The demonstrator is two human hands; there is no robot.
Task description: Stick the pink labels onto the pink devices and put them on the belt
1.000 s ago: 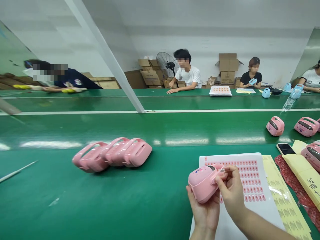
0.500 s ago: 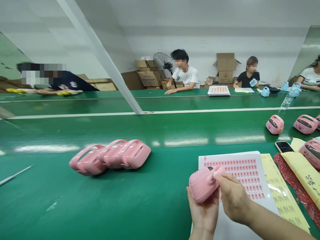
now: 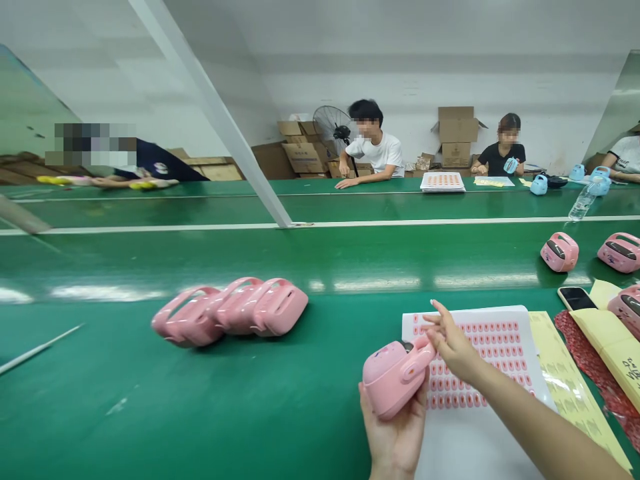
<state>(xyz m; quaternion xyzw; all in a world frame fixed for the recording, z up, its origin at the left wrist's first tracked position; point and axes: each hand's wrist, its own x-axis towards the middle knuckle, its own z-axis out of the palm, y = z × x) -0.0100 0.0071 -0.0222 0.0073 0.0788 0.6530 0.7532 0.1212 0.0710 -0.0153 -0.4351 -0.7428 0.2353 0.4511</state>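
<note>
My left hand (image 3: 393, 437) cradles a pink plastic handled device (image 3: 395, 380) from below, over the near edge of a white sheet of small red-pink stickers (image 3: 480, 340). My right hand (image 3: 453, 345) is above the sheet, with its fingers spread and its thumb at the device's pink handle. Nothing shows between those fingers. To the left on the green belt, three more pink handled devices (image 3: 230, 313) lie tipped against each other. A yellow printed sticker sheet (image 3: 565, 380) lies beside the white one.
Two pink devices (image 3: 560, 252) (image 3: 620, 252) stand farther along the belt. At right lie a phone (image 3: 576, 298), a yellow folder (image 3: 613, 347) on red mesh (image 3: 575, 340), and a water bottle (image 3: 583, 203). Co-workers sit across the belt. A slanted pane (image 3: 215, 113) crosses the view.
My right hand has lifted away from the device's side, and its fingers have spread. The device has moved left and tilted in my left hand.
</note>
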